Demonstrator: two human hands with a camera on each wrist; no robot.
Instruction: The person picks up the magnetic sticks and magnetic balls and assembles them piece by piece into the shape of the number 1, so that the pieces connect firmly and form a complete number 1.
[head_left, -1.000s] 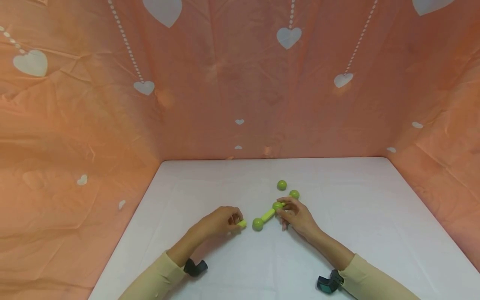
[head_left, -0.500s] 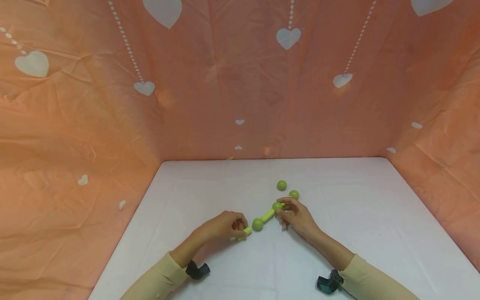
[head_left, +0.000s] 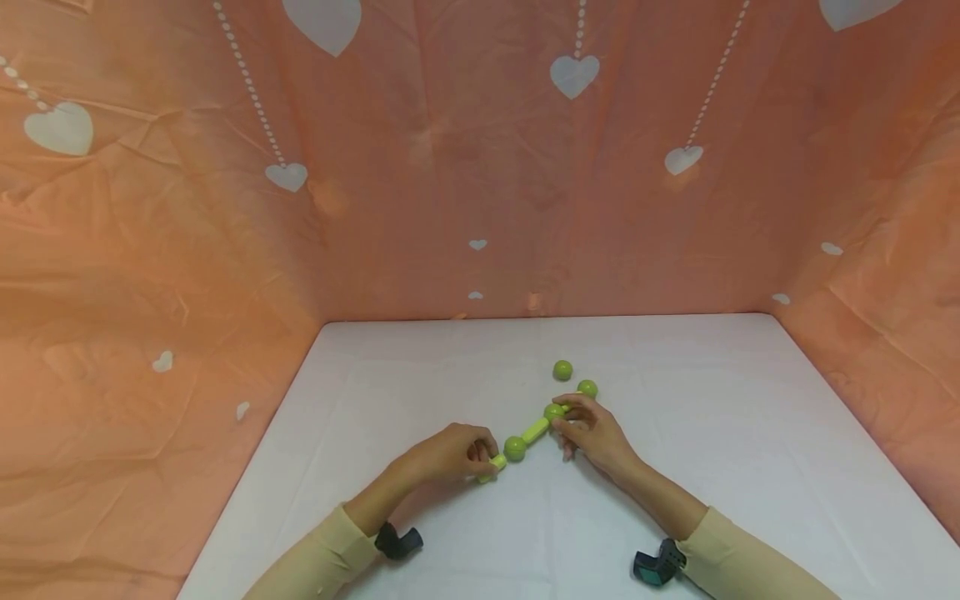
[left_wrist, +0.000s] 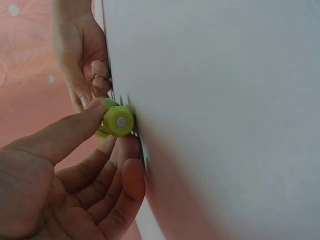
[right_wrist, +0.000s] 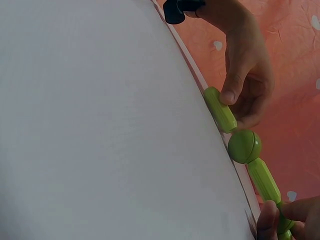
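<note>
The left fingers (left_wrist: pixel 84 170) pinch a green rod (right_wrist: pixel 220 108) just beside the ball-and-rod chain (head_left: pixel 536 431) the right fingers (right_wrist: pixel 302 209) grip.

Beige sleeves (head_left: pixel 318 557); black angular wrist cameras (head_left: pixel 397 542), right one teal-faced.

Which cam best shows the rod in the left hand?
Right wrist: the rod shows lengthwise, only partly covered by the left hand. Head shows it small and partly hidden. Left wrist shows it nearly end-on, a pale disc in its end face, its length mostly lost.
</note>
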